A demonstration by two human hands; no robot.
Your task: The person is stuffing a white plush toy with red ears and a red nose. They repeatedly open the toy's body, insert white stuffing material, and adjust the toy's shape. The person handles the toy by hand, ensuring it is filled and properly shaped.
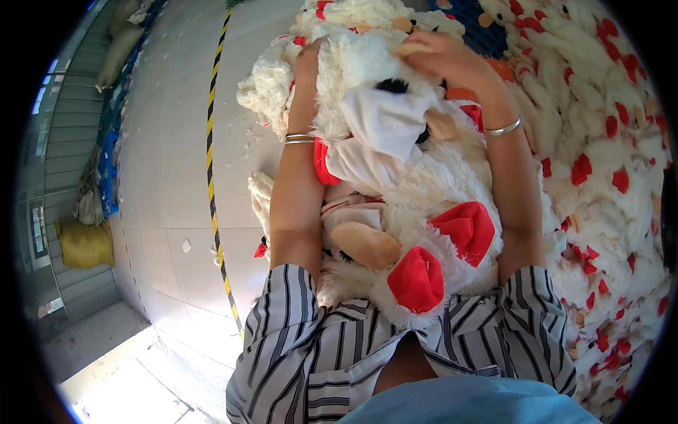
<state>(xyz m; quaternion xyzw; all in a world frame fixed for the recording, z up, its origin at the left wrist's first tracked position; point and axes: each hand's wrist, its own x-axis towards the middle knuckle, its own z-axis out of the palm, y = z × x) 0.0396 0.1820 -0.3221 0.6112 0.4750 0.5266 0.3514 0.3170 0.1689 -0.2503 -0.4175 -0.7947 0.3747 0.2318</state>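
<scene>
A limp white plush toy with long fur lies across the top of a bundle between my forearms. My right hand is closed on its upper right edge, fingers bent into the fur. My left hand grips the left side of the plush, its fingertips hidden by fur. Smooth white fabric hangs from the plush below a black patch. Nearer my chest lie more plush pieces, with a beige oval nose, a red ear and another red ear.
A big heap of white plush skins with red parts spreads along the right. Behind the bundle stands a blue crate. Black-and-yellow tape runs along the grey floor at left. A yellow sack sits by the far-left wall.
</scene>
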